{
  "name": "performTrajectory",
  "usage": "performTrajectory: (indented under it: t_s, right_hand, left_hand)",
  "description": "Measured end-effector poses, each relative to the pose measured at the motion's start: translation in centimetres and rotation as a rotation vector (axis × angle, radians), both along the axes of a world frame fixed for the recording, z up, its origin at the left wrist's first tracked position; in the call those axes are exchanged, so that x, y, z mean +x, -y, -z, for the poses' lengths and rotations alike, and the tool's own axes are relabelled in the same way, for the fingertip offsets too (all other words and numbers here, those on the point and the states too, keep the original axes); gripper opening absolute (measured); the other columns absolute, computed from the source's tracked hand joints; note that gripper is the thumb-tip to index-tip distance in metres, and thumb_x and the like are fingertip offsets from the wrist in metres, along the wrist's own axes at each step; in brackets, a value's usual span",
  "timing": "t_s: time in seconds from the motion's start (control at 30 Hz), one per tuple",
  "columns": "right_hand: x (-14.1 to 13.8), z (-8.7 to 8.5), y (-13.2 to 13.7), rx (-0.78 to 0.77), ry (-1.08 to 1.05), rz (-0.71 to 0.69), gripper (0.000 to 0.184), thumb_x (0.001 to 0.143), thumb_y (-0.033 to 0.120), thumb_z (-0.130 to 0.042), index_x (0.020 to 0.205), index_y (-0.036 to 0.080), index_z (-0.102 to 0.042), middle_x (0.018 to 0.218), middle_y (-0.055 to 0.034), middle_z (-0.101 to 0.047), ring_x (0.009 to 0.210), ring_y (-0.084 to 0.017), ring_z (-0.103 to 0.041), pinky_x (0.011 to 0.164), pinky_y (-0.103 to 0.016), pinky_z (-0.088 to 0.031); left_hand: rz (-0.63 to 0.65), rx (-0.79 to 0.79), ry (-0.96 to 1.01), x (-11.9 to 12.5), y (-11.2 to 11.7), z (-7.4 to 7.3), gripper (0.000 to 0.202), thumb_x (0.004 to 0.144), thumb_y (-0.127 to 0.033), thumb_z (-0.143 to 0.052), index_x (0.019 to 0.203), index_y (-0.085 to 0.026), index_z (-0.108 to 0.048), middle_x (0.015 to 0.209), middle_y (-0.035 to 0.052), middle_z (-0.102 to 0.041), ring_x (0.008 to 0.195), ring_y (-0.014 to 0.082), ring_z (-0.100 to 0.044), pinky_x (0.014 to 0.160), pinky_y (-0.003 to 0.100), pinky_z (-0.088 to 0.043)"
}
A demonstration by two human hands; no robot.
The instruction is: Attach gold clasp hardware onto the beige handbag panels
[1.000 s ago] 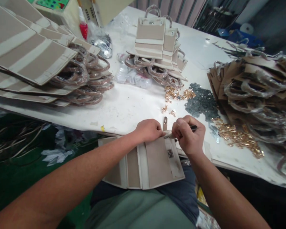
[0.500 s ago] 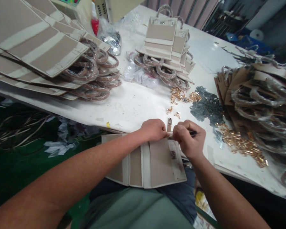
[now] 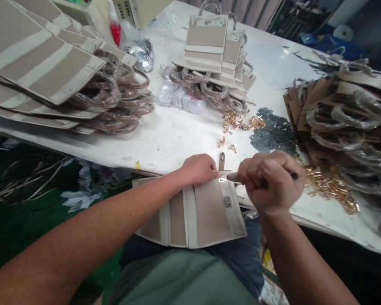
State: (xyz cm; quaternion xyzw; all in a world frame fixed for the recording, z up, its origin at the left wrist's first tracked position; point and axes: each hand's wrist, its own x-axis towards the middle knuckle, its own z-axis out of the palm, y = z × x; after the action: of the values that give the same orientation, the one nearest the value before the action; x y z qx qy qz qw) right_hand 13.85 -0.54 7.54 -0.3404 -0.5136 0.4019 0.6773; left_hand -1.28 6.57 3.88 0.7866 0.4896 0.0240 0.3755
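Observation:
A beige-and-white handbag panel (image 3: 211, 214) lies over my lap and against the table edge. My left hand (image 3: 200, 168) is closed on its upper edge, thumb and fingers pressed together beside a small silver metal plate (image 3: 222, 180). A second metal fitting (image 3: 227, 202) is set lower on the panel. My right hand (image 3: 271, 180) is wrapped round a dark hand tool (image 3: 233, 176) with a tapered tip; its exact kind is unclear. The tip points left, close to the silver plate. Just beyond the panel edge a brown strap with a metal end (image 3: 221, 161) sticks out.
Stacked bag panels with wrapped handles (image 3: 60, 63) fill the left of the table; more bags (image 3: 206, 38) stand at the back. Gold fittings (image 3: 231, 120) and dark metal plates (image 3: 273, 131) lie in heaps. Brown bag pieces (image 3: 346, 123) are piled right, beside more gold hardware (image 3: 333, 188).
My right hand has drawn back to the right and up with the tool, uncovering the silver plate on the panel. My left hand keeps its hold; the whole view has shifted slightly.

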Motion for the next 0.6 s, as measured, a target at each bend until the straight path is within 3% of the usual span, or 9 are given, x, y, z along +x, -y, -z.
performTrajectory:
  t_s: [0.17,0.3,0.43,0.5,0.6]
  right_hand:
    - [-0.1,0.8,0.3,-0.105,0.105,0.032,0.039,0.096,0.032,-0.072,0.064,0.023,-0.051,0.053,0.0060,-0.046,0.044,-0.011,-0.042,0.044,-0.028,-0.036]
    - [0.5,1.3,0.2,-0.026,0.041,0.082,0.038,0.095,0.031,-0.071,0.064,0.024,-0.049,0.051,0.0071,-0.045,0.042,-0.011,-0.041,0.043,-0.028,-0.035]
    - [0.9,2.1,-0.2,-0.101,0.020,0.115,0.039,0.094,0.035,-0.071,0.064,0.025,-0.048,0.049,0.0083,-0.042,0.040,-0.010,-0.040,0.042,-0.027,-0.032]
    - [1.0,2.3,-0.2,-0.118,0.009,0.107,0.040,0.093,0.036,-0.071,0.064,0.025,-0.047,0.048,0.0089,-0.041,0.039,-0.010,-0.039,0.042,-0.027,-0.032]
    - [1.0,2.3,-0.1,-0.133,0.046,0.099,0.040,0.093,0.037,-0.071,0.063,0.025,-0.046,0.048,0.0085,-0.042,0.042,-0.011,-0.041,0.044,-0.027,-0.034]
  left_hand:
    - [-0.012,-0.010,0.012,0.0,0.2,0.1,0.031,0.085,-0.049,-0.068,0.071,-0.024,-0.078,0.067,-0.0002,-0.070,0.065,0.0165,-0.059,0.061,0.030,-0.034]
    - [-0.045,-0.032,0.004,0.1,0.2,0.0,0.027,0.084,-0.049,-0.071,0.075,-0.024,-0.079,0.073,0.0006,-0.074,0.069,0.0172,-0.062,0.062,0.030,-0.036]
    - [-0.052,0.000,0.009,0.3,0.5,-0.3,0.029,0.087,-0.051,-0.071,0.080,-0.024,-0.079,0.081,0.0008,-0.077,0.076,0.0185,-0.067,0.064,0.030,-0.041]
    - [-0.078,0.125,0.006,0.0,1.7,-0.7,0.026,0.090,-0.048,-0.070,0.094,-0.024,-0.080,0.096,0.0024,-0.080,0.087,0.0207,-0.070,0.071,0.030,-0.046]
    - [-0.090,0.471,0.050,-0.8,5.7,-0.8,0.035,0.097,-0.040,-0.065,0.125,-0.022,-0.072,0.128,0.0091,-0.073,0.116,0.0265,-0.066,0.096,0.038,-0.050]
